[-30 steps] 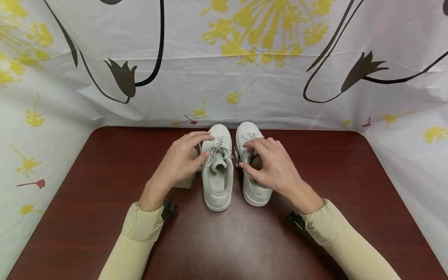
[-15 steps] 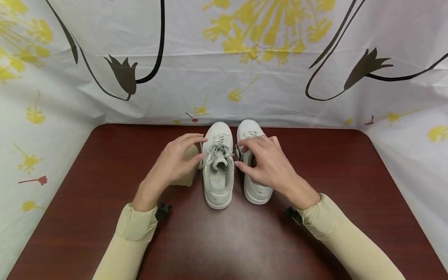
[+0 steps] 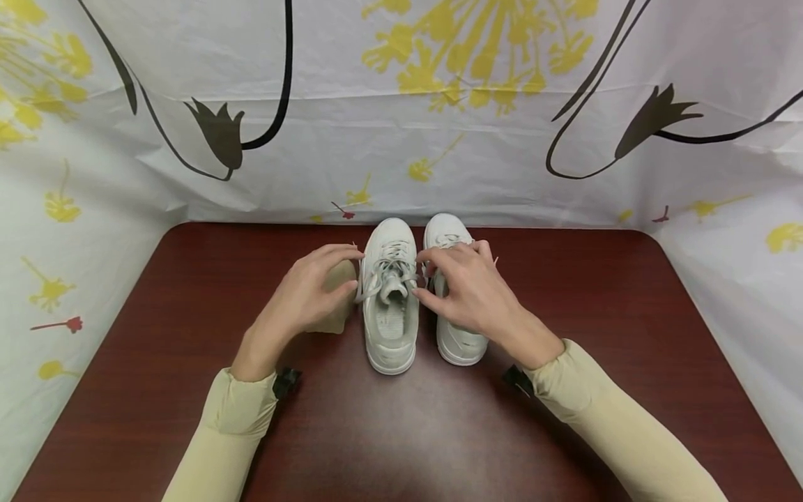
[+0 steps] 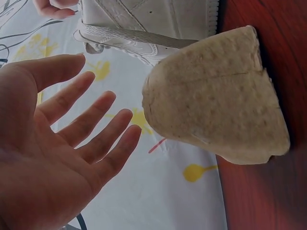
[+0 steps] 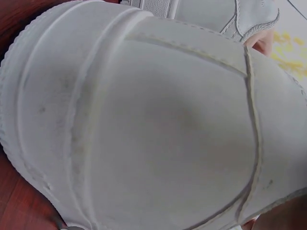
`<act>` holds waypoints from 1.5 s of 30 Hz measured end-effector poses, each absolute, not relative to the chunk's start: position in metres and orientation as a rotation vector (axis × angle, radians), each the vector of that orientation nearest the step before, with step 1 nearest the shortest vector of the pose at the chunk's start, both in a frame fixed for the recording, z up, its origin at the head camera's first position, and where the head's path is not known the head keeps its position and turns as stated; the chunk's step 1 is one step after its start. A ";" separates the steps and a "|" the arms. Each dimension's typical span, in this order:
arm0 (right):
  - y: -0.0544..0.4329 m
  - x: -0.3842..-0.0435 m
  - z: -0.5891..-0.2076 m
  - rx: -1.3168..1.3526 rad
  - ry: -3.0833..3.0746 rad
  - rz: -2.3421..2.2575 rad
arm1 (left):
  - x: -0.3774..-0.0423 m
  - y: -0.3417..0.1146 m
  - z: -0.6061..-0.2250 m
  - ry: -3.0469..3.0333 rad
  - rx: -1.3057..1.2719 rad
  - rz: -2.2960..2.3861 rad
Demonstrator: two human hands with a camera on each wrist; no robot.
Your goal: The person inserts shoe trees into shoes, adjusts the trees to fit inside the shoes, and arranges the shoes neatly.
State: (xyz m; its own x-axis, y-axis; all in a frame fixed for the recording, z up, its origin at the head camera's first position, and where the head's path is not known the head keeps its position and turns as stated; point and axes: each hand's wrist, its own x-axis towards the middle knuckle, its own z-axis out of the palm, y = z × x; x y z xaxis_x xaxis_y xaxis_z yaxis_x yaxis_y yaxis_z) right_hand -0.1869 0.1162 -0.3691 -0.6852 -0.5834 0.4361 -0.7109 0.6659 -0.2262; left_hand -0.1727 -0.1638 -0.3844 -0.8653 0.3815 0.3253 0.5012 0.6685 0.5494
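Two white lace-up sneakers stand side by side, toes away from me. Loosely tied laces (image 3: 394, 268) show on the left sneaker (image 3: 390, 357). My left hand (image 3: 300, 291) hovers left of it, fingers spread and holding nothing in the left wrist view. Below that hand, a tan, rounded pulp-like piece (image 4: 211, 96) stands on the table against the left sneaker's side. My right hand (image 3: 467, 287) is over the right sneaker (image 3: 462, 345), fingers loosely bent, fingertips near the left sneaker's laces; contact cannot be told. The right sneaker's heel (image 5: 168, 120) fills the right wrist view, hiding most of that hand.
The dark red-brown table (image 3: 414, 432) runs up to a white patterned cloth (image 3: 351, 153) at the back and both sides. Both sneaker toes lie close to the back edge. Dark wrist-worn devices (image 3: 519, 380) sit at the cuffs.
My right hand has shifted left, from above the right sneaker's opening toward the left sneaker's laces. My left hand has drawn slightly left, away from the left sneaker. Both sneakers have stayed put.
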 end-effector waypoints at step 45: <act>0.094 -0.201 -0.373 1.049 -2.643 0.366 | -0.165 -0.178 -0.407 -2.924 -0.663 -0.914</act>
